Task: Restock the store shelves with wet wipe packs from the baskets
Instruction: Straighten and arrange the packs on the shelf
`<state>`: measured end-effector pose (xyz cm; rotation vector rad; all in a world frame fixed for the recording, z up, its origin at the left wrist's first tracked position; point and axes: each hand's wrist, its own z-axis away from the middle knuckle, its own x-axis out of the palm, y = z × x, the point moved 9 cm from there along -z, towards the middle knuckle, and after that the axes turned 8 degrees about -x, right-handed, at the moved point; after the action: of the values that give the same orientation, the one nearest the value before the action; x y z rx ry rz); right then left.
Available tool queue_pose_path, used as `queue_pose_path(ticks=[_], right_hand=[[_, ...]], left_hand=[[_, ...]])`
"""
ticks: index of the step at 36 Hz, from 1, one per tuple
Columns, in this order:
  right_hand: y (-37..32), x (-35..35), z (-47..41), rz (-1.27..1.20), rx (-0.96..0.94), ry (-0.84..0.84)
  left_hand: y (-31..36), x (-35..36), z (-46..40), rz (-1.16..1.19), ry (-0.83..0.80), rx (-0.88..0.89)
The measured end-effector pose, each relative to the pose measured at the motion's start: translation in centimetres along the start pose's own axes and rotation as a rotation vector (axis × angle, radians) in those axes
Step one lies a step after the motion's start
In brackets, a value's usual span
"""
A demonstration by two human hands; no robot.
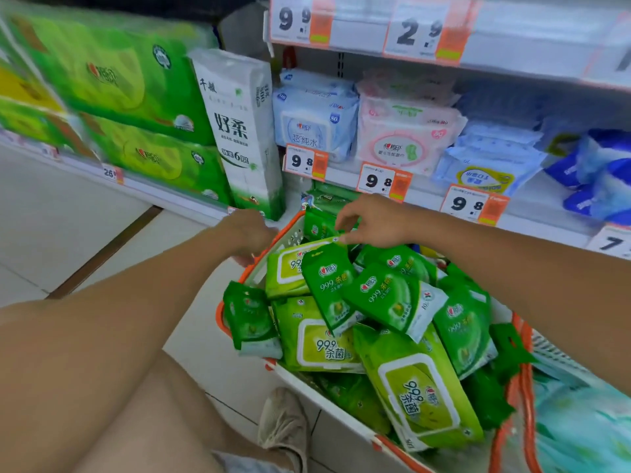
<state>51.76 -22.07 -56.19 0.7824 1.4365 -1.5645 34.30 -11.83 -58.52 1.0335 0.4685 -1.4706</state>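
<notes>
Pinching a small green pack (329, 288), right hand (374, 221); left hand (247, 233) grip on basket (345, 409) rim unclear.

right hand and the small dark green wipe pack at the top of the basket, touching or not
Touching. The head view shows the right hand pinching the top edge of the small green pack between its fingertips, above the basket.
</notes>
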Motion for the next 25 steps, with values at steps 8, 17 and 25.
queue_pose_path(ticks=[8, 17, 25], right_hand=[[-4.9, -14.6, 4.3, 0.059, -0.195, 0.538], [-1.2, -36.4, 8.3, 0.088, 0.034, 1.130], [13.3, -38.5, -2.2, -0.093, 0.398, 0.693]], left_hand=[[12.5, -12.1, 6.1, 0.652, 0.367, 0.485], [29.9, -26.6, 10.7, 0.106, 0.794, 0.858], [30.7, -21.6, -1.1, -0.602, 0.419, 0.479]])
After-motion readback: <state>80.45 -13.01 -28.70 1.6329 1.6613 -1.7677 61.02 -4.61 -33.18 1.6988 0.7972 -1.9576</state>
